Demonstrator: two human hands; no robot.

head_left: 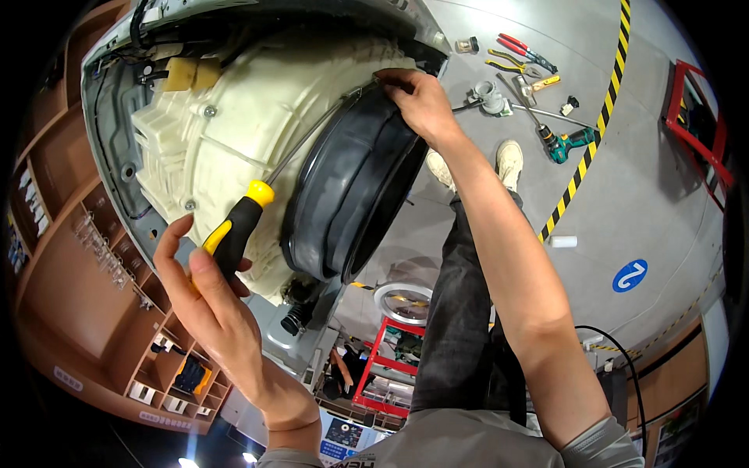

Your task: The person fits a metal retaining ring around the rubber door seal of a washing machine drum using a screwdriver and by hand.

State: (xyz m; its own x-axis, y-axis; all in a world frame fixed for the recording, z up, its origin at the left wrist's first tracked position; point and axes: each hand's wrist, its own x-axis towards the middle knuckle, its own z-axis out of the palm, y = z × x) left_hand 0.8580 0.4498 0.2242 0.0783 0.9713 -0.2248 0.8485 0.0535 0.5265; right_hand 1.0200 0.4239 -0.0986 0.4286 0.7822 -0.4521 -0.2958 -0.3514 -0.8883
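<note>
The screwdriver (246, 216) is gripped by its handle in the left hand (217, 303). Its long axis is slanted before the white plastic tub (238, 152), the shaft being directed up and rightward to the upper edge of the black rubber gasket (331, 187). That edge is touched by the right hand (427, 111); whether it is gripped cannot be told.

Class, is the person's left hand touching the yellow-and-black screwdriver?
Touching: the head view shows the left hand gripping the screwdriver, its handle between thumb and fingers.
</note>
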